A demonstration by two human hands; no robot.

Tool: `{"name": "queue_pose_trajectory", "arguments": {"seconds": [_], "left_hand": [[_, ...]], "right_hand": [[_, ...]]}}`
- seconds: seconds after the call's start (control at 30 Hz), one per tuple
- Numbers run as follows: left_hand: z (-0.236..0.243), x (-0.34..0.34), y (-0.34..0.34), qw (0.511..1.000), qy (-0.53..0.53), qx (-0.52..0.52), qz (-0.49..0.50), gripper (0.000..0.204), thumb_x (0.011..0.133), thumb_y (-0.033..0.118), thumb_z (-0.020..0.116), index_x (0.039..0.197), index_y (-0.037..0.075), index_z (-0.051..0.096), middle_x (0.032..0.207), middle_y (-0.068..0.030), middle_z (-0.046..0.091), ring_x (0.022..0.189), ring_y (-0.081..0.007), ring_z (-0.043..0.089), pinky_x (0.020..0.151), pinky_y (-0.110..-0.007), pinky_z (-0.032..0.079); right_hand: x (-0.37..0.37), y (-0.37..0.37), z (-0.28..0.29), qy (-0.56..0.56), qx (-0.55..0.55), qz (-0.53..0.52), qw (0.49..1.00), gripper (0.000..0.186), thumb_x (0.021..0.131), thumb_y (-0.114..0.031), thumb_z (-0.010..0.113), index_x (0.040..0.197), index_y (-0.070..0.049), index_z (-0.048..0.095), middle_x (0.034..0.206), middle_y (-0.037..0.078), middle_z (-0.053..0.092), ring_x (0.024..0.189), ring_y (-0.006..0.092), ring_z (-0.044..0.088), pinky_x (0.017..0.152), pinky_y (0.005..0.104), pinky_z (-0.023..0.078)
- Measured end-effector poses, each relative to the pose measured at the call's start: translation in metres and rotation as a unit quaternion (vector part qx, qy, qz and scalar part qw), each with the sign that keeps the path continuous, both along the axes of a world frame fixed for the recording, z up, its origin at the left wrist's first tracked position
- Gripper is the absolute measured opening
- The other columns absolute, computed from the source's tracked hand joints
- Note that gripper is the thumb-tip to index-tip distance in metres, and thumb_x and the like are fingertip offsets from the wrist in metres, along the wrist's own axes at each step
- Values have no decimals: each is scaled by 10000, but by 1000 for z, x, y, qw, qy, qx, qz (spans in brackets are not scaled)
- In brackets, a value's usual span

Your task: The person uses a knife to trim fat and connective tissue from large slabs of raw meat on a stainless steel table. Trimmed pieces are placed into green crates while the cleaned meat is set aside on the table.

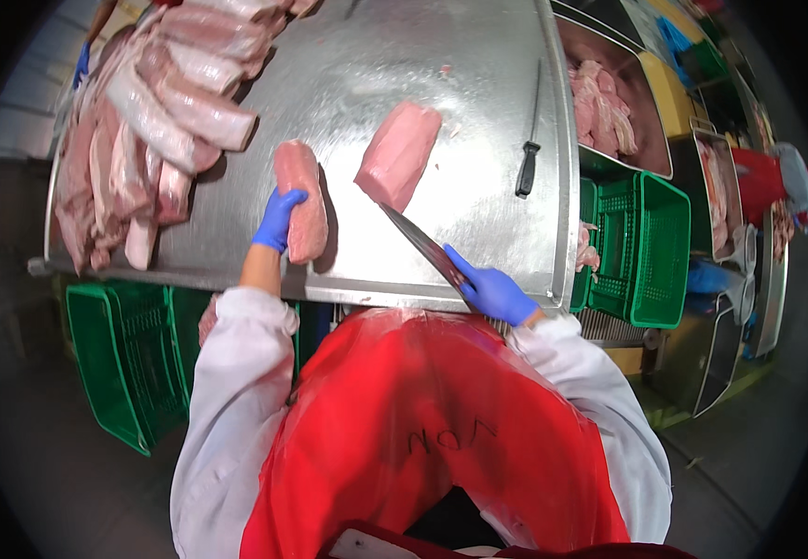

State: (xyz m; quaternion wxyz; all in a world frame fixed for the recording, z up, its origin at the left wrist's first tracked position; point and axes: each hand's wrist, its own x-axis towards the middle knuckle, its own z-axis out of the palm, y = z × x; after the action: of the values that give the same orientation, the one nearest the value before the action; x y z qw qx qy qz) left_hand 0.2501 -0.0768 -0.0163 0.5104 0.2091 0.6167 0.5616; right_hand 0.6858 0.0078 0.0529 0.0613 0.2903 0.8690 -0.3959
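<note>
My left hand (pixel 280 217), in a blue glove, is closed around the side of a long piece of pale pink meat (pixel 301 200) on the steel table. In my right hand (pixel 499 293), also gloved in blue, is a knife (pixel 425 244) with a long blade that slants up to the left. The blade's tip meets the lower end of a second, thicker piece of meat (pixel 400 154). Whether the tip touches it or only overlaps it in view, I cannot tell. The two pieces lie apart, the thicker one to the right.
A large pile of long meat pieces (pixel 157 102) covers the table's left side. A sharpening steel (pixel 529 158) with a black handle lies at the right. Green crates (pixel 641 252) stand right and left below the steel table (pixel 357 56). A metal bin (pixel 651 102) holds meat. People work nearby.
</note>
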Motion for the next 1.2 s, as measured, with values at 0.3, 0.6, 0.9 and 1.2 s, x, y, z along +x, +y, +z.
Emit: {"name": "queue_pose_trajectory", "arguments": {"seconds": [0.3, 0.6, 0.9, 1.2], "left_hand": [[161, 174, 244, 916, 316, 203, -138, 738, 819, 364, 766, 1383, 6, 451, 1296, -190, 562, 1252, -306, 524, 1043, -367, 428], [8, 81, 161, 891, 336, -233, -197, 858, 681, 333, 795, 1335, -89, 434, 1188, -223, 644, 1041, -343, 663, 904, -413, 541], [202, 236, 359, 904, -273, 228, -235, 340, 961, 243, 610, 1236, 47, 576, 1225, -101, 601, 1109, -247, 583, 977, -415, 467], [22, -140, 245, 674, 666, -184, 261, 1220, 601, 680, 812, 1397, -125, 359, 1369, -295, 453, 1249, -417, 480, 1072, -485, 366]], "right_hand": [[99, 11, -6, 102, -57, -275, 954, 790, 898, -136, 591, 1571, -215, 185, 634, 203, 580, 567, 315, 607, 604, 400, 470], [169, -30, -19, 143, -64, -468, 870, 808, 871, -37, 595, 1570, -189, 218, 860, 133, 675, 658, 159, 607, 633, 336, 497], [147, 1, -18, 159, -101, -485, 854, 805, 868, -55, 636, 1560, -162, 239, 777, 160, 643, 631, 206, 609, 634, 294, 490], [60, 14, 2, 142, -65, -425, 892, 841, 877, -46, 648, 1571, -215, 204, 703, 123, 619, 580, 175, 570, 607, 332, 483]]}}
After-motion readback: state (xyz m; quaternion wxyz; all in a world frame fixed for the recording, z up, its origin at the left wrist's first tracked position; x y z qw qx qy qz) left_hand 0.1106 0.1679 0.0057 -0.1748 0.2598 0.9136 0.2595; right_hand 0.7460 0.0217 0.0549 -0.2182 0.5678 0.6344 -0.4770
